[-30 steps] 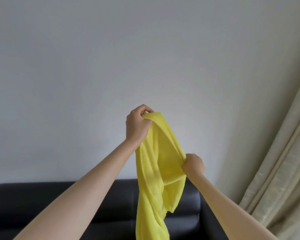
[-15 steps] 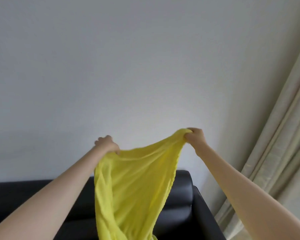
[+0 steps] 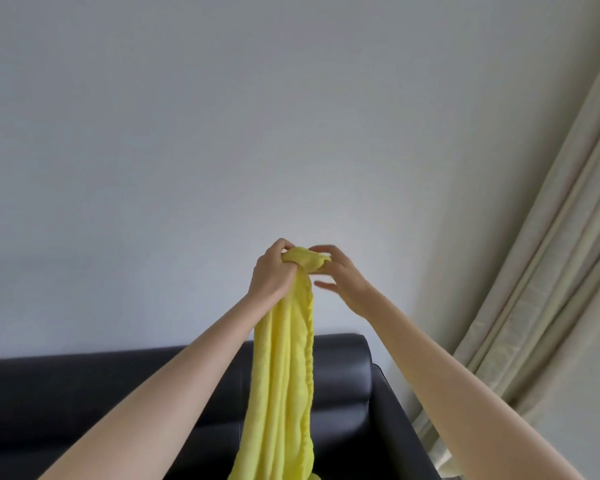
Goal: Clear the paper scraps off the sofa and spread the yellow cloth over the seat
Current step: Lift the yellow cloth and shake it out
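Gripped at its bunched top edge by the left hand [image 3: 272, 271], fingers curled round the gathered fabric: long yellow woven cloth [image 3: 284, 368], held up in front of the pale grey wall [image 3: 222, 133]. Touched on the other side of the same bunch by the right hand [image 3: 340, 275], fingers [image 3: 321, 249] loosely spread, upper ones resting on the folded top, lower ones blurred and apart from the cloth; no clear pinch visible. Hanging straight down in a narrow, rope-like column of folds between the two bare forearms, above the right part of the black leather sofa [image 3: 84, 393], not spread. Lower end of the cloth cut off by the bottom edge, so contact with the seat impossible to tell. Seat surface mostly hidden behind arms and cloth; only backrest and right armrest in view. No paper scraps discernible on the visible sofa parts. Beige pleated curtain [image 3: 551, 271] down the right side, partly cropped.
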